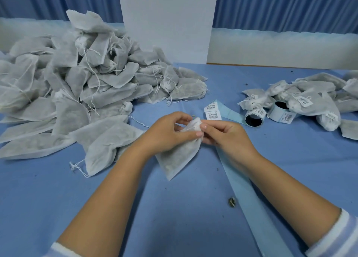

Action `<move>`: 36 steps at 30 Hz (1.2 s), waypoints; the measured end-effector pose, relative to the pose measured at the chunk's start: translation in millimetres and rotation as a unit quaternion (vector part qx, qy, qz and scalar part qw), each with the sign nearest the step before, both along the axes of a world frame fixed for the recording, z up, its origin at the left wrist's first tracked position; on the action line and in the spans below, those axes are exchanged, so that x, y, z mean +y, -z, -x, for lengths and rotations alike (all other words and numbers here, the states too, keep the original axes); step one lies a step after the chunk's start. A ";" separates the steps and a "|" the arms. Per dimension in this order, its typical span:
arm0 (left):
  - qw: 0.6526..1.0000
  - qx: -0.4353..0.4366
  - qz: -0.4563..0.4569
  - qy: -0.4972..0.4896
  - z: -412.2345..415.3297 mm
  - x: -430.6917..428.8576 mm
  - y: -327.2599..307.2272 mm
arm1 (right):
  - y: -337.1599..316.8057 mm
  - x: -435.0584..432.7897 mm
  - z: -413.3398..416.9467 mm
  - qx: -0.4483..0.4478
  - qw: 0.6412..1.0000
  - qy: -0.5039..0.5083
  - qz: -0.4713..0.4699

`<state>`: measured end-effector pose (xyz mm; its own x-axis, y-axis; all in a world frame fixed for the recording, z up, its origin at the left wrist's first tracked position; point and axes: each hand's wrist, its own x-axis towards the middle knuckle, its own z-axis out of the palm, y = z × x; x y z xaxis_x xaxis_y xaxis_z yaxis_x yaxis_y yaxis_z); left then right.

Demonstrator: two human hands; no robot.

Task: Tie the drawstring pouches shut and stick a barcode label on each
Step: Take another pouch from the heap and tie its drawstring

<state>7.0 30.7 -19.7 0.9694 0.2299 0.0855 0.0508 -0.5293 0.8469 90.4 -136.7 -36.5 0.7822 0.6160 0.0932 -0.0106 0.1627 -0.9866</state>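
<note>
One pouch point(180, 156): my left hand point(170, 134) and right hand point(226, 135) pinch its gathered neck, fingers curled; best knotted, I judge, tight against fingertips.

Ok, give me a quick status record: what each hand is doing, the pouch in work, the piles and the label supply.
pouch in work: filled, neck gathered, no label visible
left-hand grip: holds the pouch at its neck
right-hand grip: pinches the neck from the other side
left pile: many pouches, no labels visible
right pile: smaller, pouches carry barcode labels
label rolls: two, beside the right pile
loose labels: two, just beyond the hands
backing strip: lies on the table under the right forearm
</note>
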 end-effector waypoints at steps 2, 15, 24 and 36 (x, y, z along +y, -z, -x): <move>0.998 0.034 -0.056 -0.019 -0.6 5.6 2.0 | -0.7 0.3 -1.2 0.005 1.000 0.019 -0.003; 0.971 0.046 -0.187 -0.139 6.3 36.2 12.8 | -5.9 -5.5 -9.3 -0.112 0.984 0.117 0.081; 0.973 0.031 -0.173 -0.150 11.9 42.8 14.1 | -0.9 -4.1 -6.5 -0.135 0.972 0.027 0.189; 0.903 -0.038 -0.280 -0.324 6.1 59.7 16.8 | -5.8 -8.0 -7.1 -0.141 0.975 0.017 0.170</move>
